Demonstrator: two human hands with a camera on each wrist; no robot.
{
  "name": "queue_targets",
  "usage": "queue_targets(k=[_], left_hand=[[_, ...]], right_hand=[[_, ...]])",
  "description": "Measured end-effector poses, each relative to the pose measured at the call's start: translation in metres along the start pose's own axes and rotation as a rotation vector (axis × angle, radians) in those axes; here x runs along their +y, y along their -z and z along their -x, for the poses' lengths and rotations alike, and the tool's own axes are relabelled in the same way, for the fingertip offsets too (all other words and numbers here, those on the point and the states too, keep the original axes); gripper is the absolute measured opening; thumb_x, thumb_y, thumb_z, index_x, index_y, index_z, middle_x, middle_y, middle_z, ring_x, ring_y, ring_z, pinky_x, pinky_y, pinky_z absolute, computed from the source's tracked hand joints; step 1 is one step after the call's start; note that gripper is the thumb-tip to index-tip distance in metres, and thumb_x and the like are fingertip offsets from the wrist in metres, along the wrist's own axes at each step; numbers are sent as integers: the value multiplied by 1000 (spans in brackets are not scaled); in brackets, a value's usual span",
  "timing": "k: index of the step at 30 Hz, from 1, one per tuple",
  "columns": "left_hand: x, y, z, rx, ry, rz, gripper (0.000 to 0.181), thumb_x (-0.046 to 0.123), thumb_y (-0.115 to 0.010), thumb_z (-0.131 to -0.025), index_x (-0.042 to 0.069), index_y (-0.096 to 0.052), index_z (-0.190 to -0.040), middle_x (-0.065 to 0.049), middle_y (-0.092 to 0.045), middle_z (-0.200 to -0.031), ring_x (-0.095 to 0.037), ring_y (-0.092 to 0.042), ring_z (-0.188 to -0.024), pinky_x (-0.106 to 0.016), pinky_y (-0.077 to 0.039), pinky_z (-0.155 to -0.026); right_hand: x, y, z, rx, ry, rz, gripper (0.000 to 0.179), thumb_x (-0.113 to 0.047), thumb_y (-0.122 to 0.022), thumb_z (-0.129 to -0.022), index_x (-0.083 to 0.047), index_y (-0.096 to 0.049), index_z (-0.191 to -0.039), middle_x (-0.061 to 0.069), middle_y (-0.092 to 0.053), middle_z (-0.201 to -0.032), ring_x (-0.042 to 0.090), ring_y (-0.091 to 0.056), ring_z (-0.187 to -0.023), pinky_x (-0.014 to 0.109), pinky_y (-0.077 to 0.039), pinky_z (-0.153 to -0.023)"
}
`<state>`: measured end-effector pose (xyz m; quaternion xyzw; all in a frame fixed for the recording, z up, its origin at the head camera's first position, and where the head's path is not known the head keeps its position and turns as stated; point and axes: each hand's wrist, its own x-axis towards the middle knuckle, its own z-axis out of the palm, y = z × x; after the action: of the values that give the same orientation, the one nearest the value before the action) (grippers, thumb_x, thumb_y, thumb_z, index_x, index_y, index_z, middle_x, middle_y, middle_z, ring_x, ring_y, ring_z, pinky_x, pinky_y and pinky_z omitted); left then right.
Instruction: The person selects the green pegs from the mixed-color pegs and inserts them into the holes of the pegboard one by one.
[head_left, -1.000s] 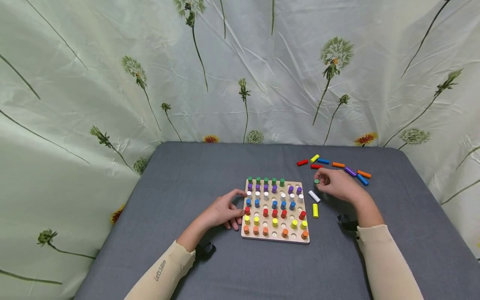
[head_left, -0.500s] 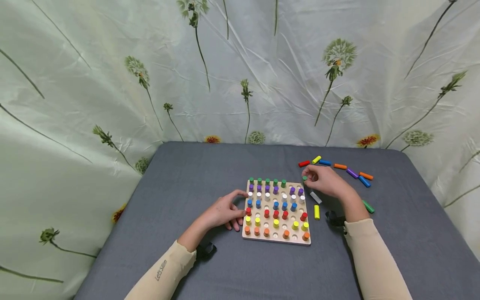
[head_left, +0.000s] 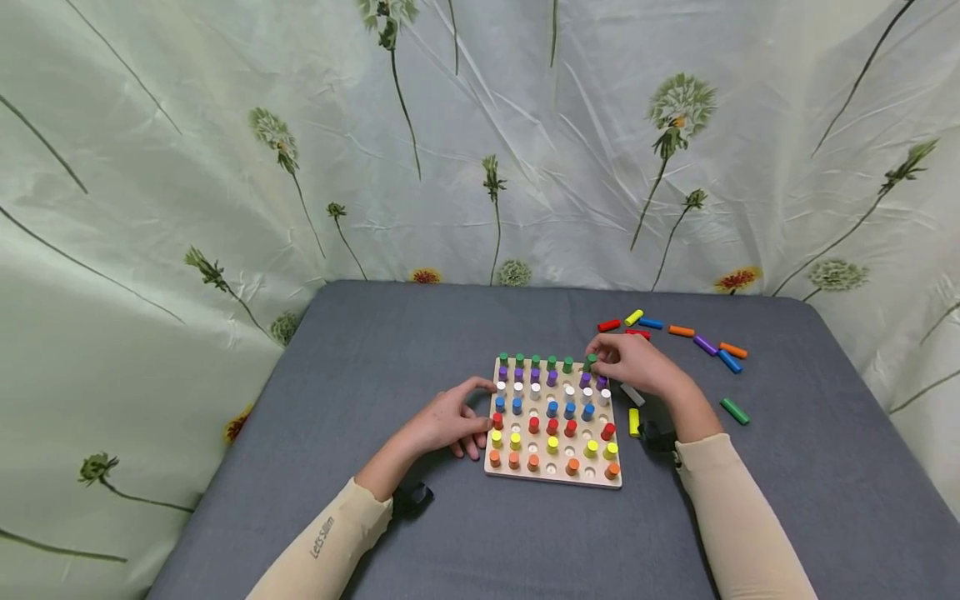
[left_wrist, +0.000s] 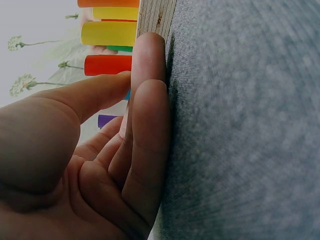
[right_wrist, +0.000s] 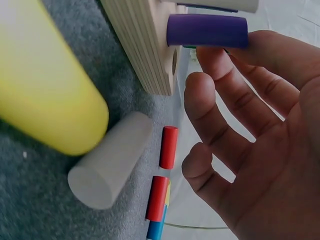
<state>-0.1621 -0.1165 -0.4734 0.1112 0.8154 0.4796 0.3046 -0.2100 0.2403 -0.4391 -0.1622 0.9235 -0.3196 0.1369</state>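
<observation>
In the head view, a pale wooden pegboard holds upright rows of green, purple, white, blue, red, yellow and orange pegs. At its back right corner, my right hand pinches a green peg between thumb and fingertips, over the back row. The right wrist view shows a purple peg in front of the pinch, so the green peg is mostly hidden there. My left hand rests along the board's left side. Its fingers lie against the wooden edge, and the thumb is beside a red peg.
Right of the board lie a white peg and a yellow peg. Farther out are a loose green peg and a purple peg, with several red, yellow, blue and orange pegs towards the back. A flowered cloth hangs behind the table.
My right hand has carried the green peg leftward from the table beside the board to its back row. The left hand has stayed at the left edge.
</observation>
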Motion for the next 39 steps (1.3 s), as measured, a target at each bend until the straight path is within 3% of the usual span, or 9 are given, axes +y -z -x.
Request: queue_targets(k=[16, 39], left_hand=[[1, 0, 0, 3, -4, -12, 52, 24, -72, -102, 29, -50, -149, -5, -76, -73, -16, -73, -57, -31, -58, -52], [0, -1, 1, 6, -6, -14, 52, 22, -71, -102, 27, -49, -149, -5, -76, -73, -16, -73, -56, -31, -57, -51]], right_hand=[[-1, -3, -5, -2, -5, -2, 20, -14, -70, -100, -5, -71, -118, 10, -74, -102, 18, -67, -89, 39, -57, -81], [-8, -4, -5, -29, -51, 65, 22, -18, -69, -100, -4, -73, -117, 8, -75, -101, 17, -67, -87, 38, -57, -80]])
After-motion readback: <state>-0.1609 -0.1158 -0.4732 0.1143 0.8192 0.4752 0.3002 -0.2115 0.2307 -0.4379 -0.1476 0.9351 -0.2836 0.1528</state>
